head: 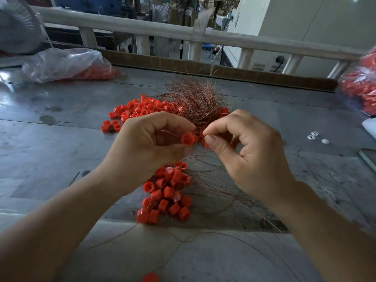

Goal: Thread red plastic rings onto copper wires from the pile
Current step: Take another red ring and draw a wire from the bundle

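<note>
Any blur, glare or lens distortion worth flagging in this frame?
Head view: wide-angle lens bows the railing; the fan and the bag at the right edge are smeared; glare streaks the table at left; left hand, right hand and the ring are fairly sharp, the wire barely resolves.

Loose red rings (138, 110) heaped on counter (61, 139) beside copper wire tangle (195, 98). Threaded rings (166, 192) bunched nearer, wires fanning right. Single ring (186, 139) aloft.
</note>
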A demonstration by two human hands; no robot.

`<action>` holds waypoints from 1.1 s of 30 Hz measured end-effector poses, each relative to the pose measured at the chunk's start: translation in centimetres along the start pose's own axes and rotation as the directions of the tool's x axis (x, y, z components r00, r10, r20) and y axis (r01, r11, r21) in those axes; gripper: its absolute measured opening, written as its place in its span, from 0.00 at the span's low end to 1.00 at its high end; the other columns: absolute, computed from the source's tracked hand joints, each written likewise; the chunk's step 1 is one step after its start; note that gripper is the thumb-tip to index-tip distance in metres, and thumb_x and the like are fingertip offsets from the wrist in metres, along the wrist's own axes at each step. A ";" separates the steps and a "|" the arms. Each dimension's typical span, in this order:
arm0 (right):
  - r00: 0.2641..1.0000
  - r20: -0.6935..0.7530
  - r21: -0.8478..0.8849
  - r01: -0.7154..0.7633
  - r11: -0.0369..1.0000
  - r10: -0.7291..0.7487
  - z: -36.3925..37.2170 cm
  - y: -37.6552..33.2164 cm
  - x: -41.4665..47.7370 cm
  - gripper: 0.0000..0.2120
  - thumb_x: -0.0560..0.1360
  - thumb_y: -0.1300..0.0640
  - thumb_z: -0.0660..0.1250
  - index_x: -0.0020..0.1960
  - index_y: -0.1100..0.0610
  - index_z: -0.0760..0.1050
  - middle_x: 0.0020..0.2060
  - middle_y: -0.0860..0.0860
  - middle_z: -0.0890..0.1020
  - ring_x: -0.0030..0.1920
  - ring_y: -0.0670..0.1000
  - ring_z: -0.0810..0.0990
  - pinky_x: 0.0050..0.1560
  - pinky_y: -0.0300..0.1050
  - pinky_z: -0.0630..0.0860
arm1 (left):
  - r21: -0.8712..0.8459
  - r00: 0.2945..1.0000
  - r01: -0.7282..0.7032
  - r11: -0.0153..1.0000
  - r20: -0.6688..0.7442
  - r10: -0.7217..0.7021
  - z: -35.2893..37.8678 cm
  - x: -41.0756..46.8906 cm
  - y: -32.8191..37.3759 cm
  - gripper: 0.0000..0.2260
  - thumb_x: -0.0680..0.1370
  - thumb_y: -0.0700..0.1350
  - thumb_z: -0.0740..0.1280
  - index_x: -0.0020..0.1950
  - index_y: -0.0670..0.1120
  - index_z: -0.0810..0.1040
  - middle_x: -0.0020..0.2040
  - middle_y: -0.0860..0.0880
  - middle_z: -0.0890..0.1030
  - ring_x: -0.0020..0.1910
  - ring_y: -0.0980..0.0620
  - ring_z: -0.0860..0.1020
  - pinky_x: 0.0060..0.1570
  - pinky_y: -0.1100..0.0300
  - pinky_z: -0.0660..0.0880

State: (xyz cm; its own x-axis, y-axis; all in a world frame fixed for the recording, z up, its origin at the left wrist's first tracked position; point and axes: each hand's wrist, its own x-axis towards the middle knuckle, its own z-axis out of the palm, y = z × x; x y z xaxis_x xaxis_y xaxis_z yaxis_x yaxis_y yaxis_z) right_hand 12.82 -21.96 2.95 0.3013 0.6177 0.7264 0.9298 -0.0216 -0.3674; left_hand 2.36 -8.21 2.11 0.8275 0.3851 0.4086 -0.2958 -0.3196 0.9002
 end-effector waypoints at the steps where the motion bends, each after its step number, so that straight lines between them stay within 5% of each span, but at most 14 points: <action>1: 1.000 -0.001 0.002 -0.003 1.000 0.003 0.0 0.0 0.0 0.02 0.70 0.63 0.68 0.41 0.61 0.79 0.35 0.44 0.73 0.35 0.41 0.71 0.39 0.25 0.67 | 0.011 1.000 0.001 1.000 -0.001 -0.001 0.0 0.0 0.0 0.15 0.56 0.51 0.72 0.41 0.52 0.80 0.38 0.55 0.83 0.35 0.59 0.81 0.37 0.67 0.77; 10: 0.998 0.005 0.046 -0.065 0.997 0.064 0.1 -0.3 0.0 0.02 0.71 0.61 0.67 0.40 0.58 0.78 0.33 0.47 0.76 0.36 0.44 0.73 0.36 0.29 0.69 | -0.029 1.000 -0.018 0.999 0.010 0.019 0.3 -0.1 -0.1 0.15 0.59 0.48 0.72 0.43 0.44 0.80 0.43 0.47 0.84 0.40 0.54 0.83 0.41 0.63 0.79; 23: 0.995 0.068 0.060 -0.080 0.995 0.075 0.3 -0.8 -0.1 0.04 0.69 0.60 0.68 0.36 0.59 0.78 0.30 0.47 0.75 0.32 0.44 0.72 0.33 0.31 0.68 | -0.096 1.000 -0.022 0.995 -0.016 0.020 0.2 -0.3 0.2 0.14 0.57 0.48 0.73 0.41 0.45 0.79 0.38 0.50 0.84 0.37 0.54 0.83 0.38 0.67 0.77; 27: 0.994 0.059 0.052 -0.089 0.995 0.086 0.2 -0.7 0.0 0.04 0.69 0.61 0.68 0.36 0.59 0.77 0.30 0.47 0.75 0.34 0.46 0.72 0.34 0.31 0.68 | -0.195 0.999 0.030 0.980 0.040 -0.022 -0.2 -0.2 0.1 0.17 0.57 0.40 0.77 0.45 0.43 0.82 0.40 0.47 0.85 0.41 0.50 0.83 0.41 0.63 0.79; 33: 0.993 0.057 0.048 -0.105 0.993 0.102 -0.2 -0.5 0.1 0.04 0.70 0.61 0.68 0.37 0.59 0.78 0.31 0.48 0.75 0.34 0.46 0.72 0.33 0.31 0.68 | -0.306 0.994 0.073 0.949 0.097 -0.045 -0.5 -0.1 -0.2 0.13 0.66 0.38 0.68 0.49 0.46 0.82 0.45 0.47 0.85 0.45 0.48 0.83 0.45 0.62 0.78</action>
State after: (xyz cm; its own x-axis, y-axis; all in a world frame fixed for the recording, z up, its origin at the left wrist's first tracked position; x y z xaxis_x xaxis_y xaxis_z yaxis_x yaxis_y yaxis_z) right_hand 12.43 -22.05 3.37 0.3821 0.6562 0.6507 0.8818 -0.0483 -0.4691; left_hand 2.10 -7.79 1.96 0.8822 0.3135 0.3514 -0.3669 -0.0101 0.9302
